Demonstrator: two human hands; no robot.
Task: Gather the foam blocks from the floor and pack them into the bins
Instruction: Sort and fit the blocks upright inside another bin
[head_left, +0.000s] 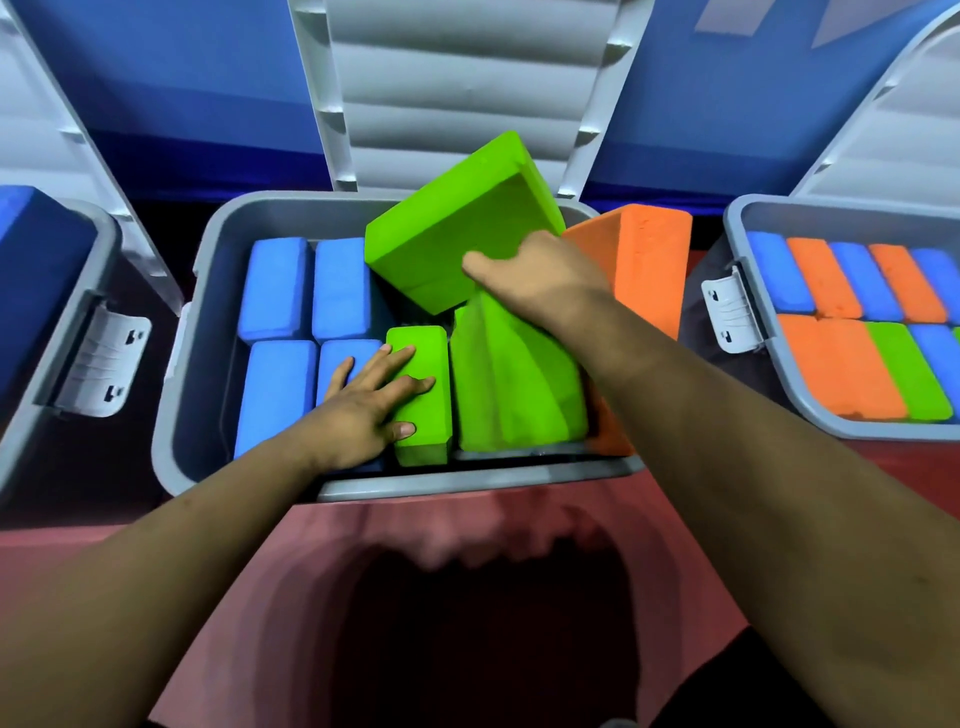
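The grey middle bin (187, 405) holds several blue foam blocks (275, 288) standing on edge at its left. My left hand (371, 397) lies flat with straight fingers on an upright green block (421, 395) and the blue block beside it. My right hand (530, 275) grips a large green block (447, 228), tilted above the bin's back half. Under it a leaning green block (514, 384) fills the bin's right part. An orange block (649, 260) stands against the bin's right wall.
A second grey bin (737, 244) at the right is packed with blue, orange and green blocks. A third bin (98, 244) at the left holds a dark blue block. White lids (457, 88) stand open behind the bins. Red floor (249, 571) lies in front.
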